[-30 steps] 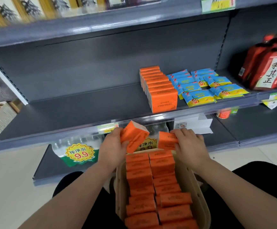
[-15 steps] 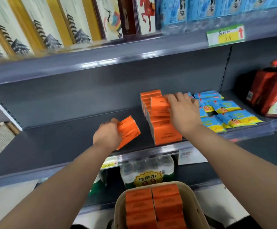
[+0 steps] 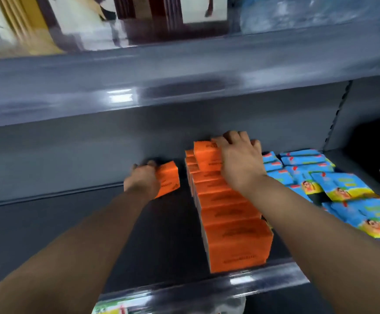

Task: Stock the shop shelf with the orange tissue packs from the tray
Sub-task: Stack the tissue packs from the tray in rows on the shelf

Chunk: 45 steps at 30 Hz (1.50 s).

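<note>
Orange tissue packs (image 3: 168,177) gripped by curled fingers (image 3: 232,135): left hand (image 3: 142,181), right hand (image 3: 240,160) (atop row (image 3: 234,223)).

tissue row (image 3: 229,214) on shelf (image 3: 71,223) | snack packs (image 3: 334,184) right | single pack (image 3: 168,180) left

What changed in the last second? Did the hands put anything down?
Both hands rose from the tray to the shelf, each carrying one orange pack. The left hand holds the left pack near the back wall, left of the orange row; the right hand holds the right pack atop the row's far end. Nothing was let go. The row and the blue packs stayed put.
</note>
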### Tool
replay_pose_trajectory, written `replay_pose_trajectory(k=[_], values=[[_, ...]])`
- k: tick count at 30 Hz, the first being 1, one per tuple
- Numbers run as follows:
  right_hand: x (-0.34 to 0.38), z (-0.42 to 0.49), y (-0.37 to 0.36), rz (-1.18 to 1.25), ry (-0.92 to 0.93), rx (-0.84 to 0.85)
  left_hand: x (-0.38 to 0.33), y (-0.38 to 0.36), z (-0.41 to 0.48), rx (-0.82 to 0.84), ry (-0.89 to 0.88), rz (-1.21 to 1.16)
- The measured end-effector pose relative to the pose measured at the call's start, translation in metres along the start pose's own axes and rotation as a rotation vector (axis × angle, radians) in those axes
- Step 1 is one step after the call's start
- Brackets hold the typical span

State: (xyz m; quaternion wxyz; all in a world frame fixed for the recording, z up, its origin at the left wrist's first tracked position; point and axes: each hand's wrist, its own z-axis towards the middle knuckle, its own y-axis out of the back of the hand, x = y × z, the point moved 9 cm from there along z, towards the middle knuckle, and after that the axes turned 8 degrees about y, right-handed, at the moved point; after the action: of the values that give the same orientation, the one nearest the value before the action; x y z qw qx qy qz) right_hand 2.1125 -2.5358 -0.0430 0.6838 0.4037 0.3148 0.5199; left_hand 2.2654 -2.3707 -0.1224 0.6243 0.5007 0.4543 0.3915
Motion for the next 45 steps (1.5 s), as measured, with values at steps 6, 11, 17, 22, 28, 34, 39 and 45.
replay_pose_trajectory(k=[6,11,17,22,28,34,39,45], values=[[-0.015,0.006,-0.017,0.020,-0.041,-0.021,-0.016,0.004,0.030,-0.172,-0.009,0.118],[-0.017,0.008,-0.015,0.041,-0.026,-0.036,-0.030,-0.002,0.044,-0.184,-0.041,-0.005],[-0.012,0.007,-0.009,0.067,-0.004,-0.035,-0.024,0.001,0.041,-0.233,-0.014,-0.171],[0.015,0.023,0.000,0.166,0.047,-0.037,0.003,0.015,0.024,-0.251,-0.021,-0.212],[0.088,0.056,-0.018,0.394,0.174,-0.013,0.047,0.045,0.005,-0.237,-0.061,-0.369],[0.125,0.061,-0.071,0.348,0.180,0.196,0.066,0.018,-0.004,-0.081,-0.197,-0.455],[0.121,0.046,-0.098,0.203,0.211,0.317,0.045,-0.007,0.001,-0.057,-0.150,-0.480],[0.070,0.048,-0.070,0.149,0.136,0.197,0.024,-0.006,0.019,-0.127,-0.063,-0.353]])
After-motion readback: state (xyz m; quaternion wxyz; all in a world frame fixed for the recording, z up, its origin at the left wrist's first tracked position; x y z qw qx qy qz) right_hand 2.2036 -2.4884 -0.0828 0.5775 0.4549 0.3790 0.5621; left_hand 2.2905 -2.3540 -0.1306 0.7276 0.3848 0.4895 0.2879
